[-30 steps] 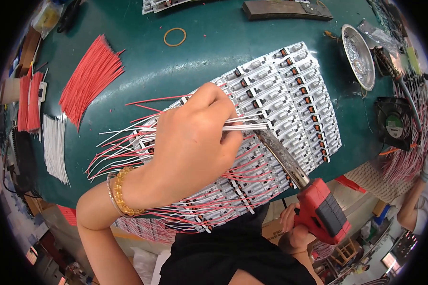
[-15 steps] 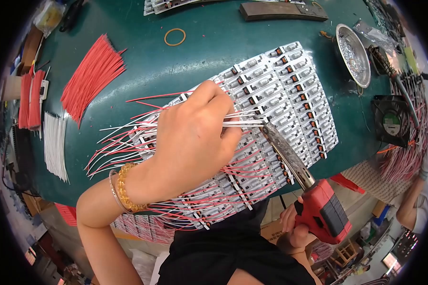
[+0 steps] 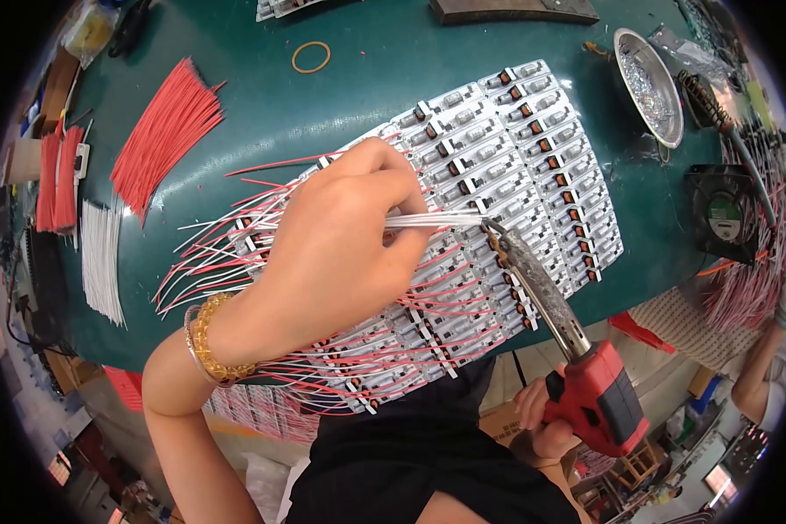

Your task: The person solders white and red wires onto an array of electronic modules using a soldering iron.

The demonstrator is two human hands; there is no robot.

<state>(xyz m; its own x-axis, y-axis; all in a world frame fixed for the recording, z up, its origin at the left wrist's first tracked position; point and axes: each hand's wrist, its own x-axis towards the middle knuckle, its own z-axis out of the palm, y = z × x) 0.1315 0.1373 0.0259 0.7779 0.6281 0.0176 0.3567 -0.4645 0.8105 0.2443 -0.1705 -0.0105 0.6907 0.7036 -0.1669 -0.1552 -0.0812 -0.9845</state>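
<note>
Left hand (image 3: pixel 341 253): fingers pinching together on a small bunch of thin white wires (image 3: pixel 437 220), pressing their ends onto a panel of small white circuit boards (image 3: pixel 533 166) lying on the green work table (image 3: pixel 367 87).

Right hand (image 3: pixel 546 424): gripping closed around a red-handled soldering iron (image 3: pixel 555 327), its tip touching the wire ends.

Loose bundle of red wires (image 3: pixel 162 135): lying well left of the panel.

Round green-white label (image 3: pixel 723 215) — right-edge fan
</note>
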